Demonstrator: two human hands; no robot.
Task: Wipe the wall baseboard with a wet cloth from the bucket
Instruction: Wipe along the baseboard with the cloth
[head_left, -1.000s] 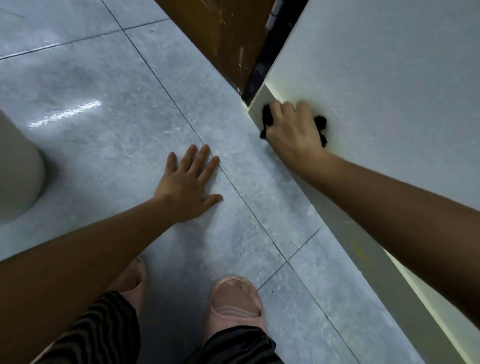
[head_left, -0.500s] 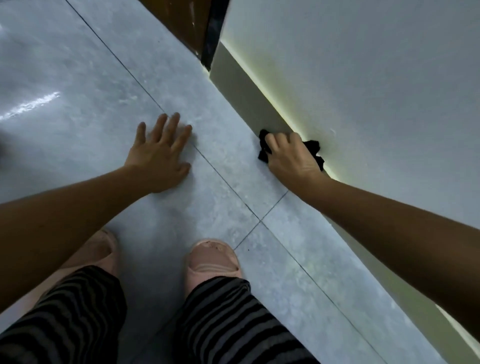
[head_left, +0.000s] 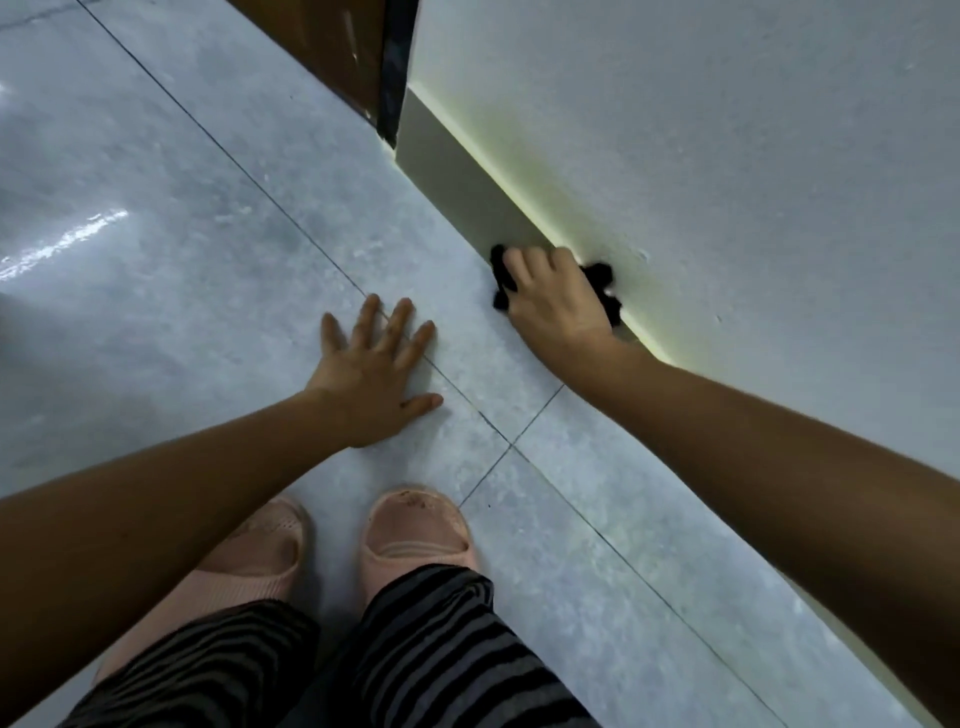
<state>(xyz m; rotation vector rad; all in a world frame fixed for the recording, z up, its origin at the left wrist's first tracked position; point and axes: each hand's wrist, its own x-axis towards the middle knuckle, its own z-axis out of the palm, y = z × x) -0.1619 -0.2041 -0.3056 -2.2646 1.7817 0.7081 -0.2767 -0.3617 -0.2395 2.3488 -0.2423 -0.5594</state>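
My right hand (head_left: 553, 301) presses a black cloth (head_left: 602, 283) flat against the pale baseboard (head_left: 462, 182), which runs along the foot of the white wall (head_left: 701, 156). Bits of the cloth stick out on both sides of the hand; the rest is hidden under my palm. My left hand (head_left: 376, 374) lies flat on the grey tiled floor (head_left: 208, 260), fingers spread, holding nothing. No bucket is in view.
A brown wooden door (head_left: 322, 47) with a dark frame edge (head_left: 395, 73) ends the baseboard at the top. My two feet in pink slippers (head_left: 415, 535) and striped trouser legs (head_left: 415, 649) are at the bottom, close to the wall.
My right hand has slid the cloth along the baseboard, away from the door end and nearer to me. My left hand stays flat on the floor.
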